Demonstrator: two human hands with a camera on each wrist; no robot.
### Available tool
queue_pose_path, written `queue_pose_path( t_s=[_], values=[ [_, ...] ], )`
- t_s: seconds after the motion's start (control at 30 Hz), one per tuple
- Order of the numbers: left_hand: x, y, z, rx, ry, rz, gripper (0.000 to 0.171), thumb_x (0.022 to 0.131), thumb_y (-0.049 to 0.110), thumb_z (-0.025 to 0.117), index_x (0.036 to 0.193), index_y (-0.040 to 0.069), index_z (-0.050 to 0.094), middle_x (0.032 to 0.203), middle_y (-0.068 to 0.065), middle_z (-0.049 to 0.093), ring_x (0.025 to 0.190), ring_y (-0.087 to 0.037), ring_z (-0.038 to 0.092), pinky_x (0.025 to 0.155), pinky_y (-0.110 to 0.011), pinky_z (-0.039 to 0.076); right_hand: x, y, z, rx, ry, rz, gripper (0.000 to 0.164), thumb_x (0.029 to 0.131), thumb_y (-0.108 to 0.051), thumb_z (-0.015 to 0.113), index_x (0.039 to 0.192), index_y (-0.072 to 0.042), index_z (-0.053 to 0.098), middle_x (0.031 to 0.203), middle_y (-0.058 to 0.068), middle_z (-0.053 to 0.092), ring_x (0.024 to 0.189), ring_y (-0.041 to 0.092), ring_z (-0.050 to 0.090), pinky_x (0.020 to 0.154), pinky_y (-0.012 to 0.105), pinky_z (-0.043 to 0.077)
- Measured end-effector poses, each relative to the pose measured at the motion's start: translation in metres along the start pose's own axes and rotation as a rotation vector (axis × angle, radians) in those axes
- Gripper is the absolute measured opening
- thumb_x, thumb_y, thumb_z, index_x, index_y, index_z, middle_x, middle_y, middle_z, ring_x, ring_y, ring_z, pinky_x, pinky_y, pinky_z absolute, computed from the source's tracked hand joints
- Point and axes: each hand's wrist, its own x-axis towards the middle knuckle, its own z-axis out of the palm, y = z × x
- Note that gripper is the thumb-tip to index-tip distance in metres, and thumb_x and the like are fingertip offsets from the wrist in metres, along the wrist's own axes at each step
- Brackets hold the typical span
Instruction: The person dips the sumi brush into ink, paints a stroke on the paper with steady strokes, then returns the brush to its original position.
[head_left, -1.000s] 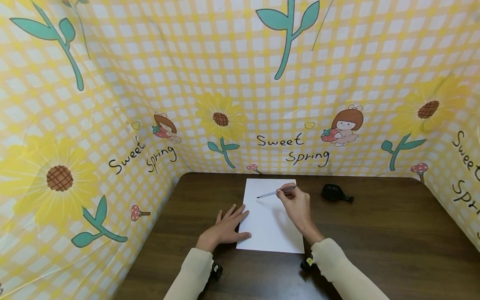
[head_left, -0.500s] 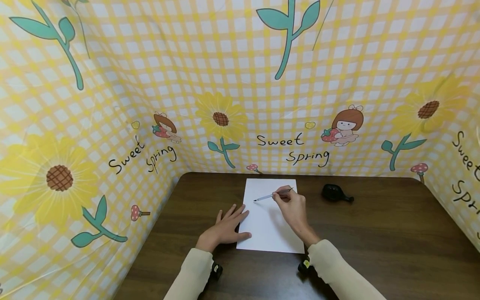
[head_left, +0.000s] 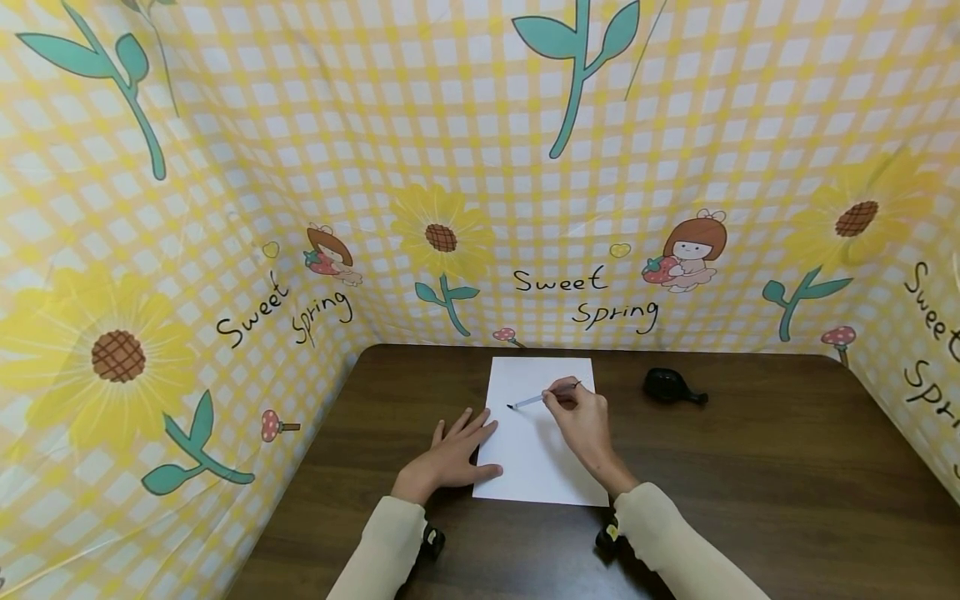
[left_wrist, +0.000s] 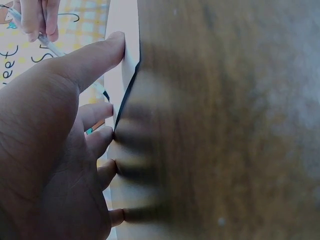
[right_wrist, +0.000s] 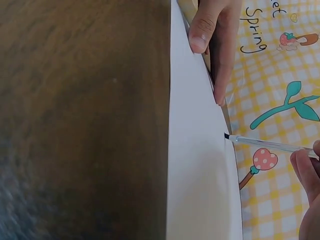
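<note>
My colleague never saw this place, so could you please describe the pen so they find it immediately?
On the dark brown table lies a white sheet, the left hand at its left edge. Over it, the right hand pinches the slim, pale pen, dark tip pointing left. Unlike the rounded black object right of the sheet, it is thin, straight and held.
</note>
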Motion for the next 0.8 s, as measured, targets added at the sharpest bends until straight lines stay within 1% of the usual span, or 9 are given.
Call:
queue_pose_path(
  t_s=[0.17, 0.33, 0.43, 0.53, 0.57, 0.8],
  values=[
    [-0.0005, 0.0009, -0.0006, -0.007, -0.005, -0.002, 0.086, 0.099, 0.063, 0.065, 0.169, 0.023, 0.035, 0.18, -0.001, 0.019, 0.168, -0.035, 0.007, 0.127, -0.076, 0.002, -0.0009, -0.0004, 0.0009, -0.019, -0.02, 0.012, 0.003, 0.095, -0.012, 0.08, 0.094, -0.012, 0.077, 0.087, 0.004, 0.081, 0.078, 0.016, 0.079, 0.069, 0.022, 0.061],
    [-0.0005, 0.0009, -0.0006, -0.009, -0.005, -0.001, 0.085, 0.1, 0.061, 0.066, 0.169, 0.023, 0.035, 0.18, -0.001, 0.019, 0.168, -0.034, 0.007, 0.128, -0.075, 0.002, -0.0017, -0.0021, 0.0014, -0.049, -0.039, -0.014, 0.004, 0.096, -0.012, 0.08, 0.093, -0.01, 0.078, 0.087, 0.005, 0.081, 0.077, 0.016, 0.079, 0.069, 0.024, 0.063],
    [-0.0003, 0.001, -0.001, -0.005, -0.011, -0.005, 0.084, 0.1, 0.061, 0.064, 0.169, 0.024, 0.034, 0.18, 0.001, 0.017, 0.169, -0.033, 0.006, 0.128, -0.074, 0.0, -0.0025, -0.003, 0.0014, -0.068, -0.046, -0.036, 0.005, 0.096, -0.011, 0.079, 0.094, -0.007, 0.078, 0.087, 0.006, 0.081, 0.078, 0.017, 0.079, 0.07, 0.027, 0.064],
    [0.0, 0.0015, -0.0016, -0.016, -0.007, 0.001, 0.085, 0.099, 0.06, 0.066, 0.169, 0.023, 0.035, 0.18, 0.0, 0.018, 0.169, -0.034, 0.007, 0.128, -0.075, 0.001, -0.0032, -0.0035, 0.0009, -0.071, -0.048, -0.05, 0.004, 0.096, -0.01, 0.079, 0.094, -0.006, 0.078, 0.087, 0.007, 0.081, 0.078, 0.018, 0.079, 0.071, 0.029, 0.065],
    [-0.0001, 0.0017, -0.0018, -0.012, -0.011, -0.002, 0.084, 0.1, 0.061, 0.065, 0.169, 0.024, 0.034, 0.18, 0.001, 0.018, 0.169, -0.033, 0.006, 0.128, -0.074, 0.0, -0.0033, -0.0035, 0.0007, -0.071, -0.047, -0.052, 0.004, 0.095, -0.01, 0.079, 0.095, -0.006, 0.078, 0.087, 0.007, 0.081, 0.078, 0.018, 0.079, 0.071, 0.03, 0.065],
    [-0.0005, 0.0034, -0.0032, -0.014, -0.014, -0.005, 0.085, 0.099, 0.06, 0.066, 0.169, 0.023, 0.034, 0.18, 0.0, 0.017, 0.169, -0.034, 0.007, 0.128, -0.074, 0.0, -0.0038, -0.0041, -0.0014, -0.077, -0.042, -0.072, 0.005, 0.096, -0.01, 0.077, 0.094, -0.005, 0.078, 0.087, 0.008, 0.081, 0.078, 0.018, 0.079, 0.071, 0.03, 0.065]
  ],
)
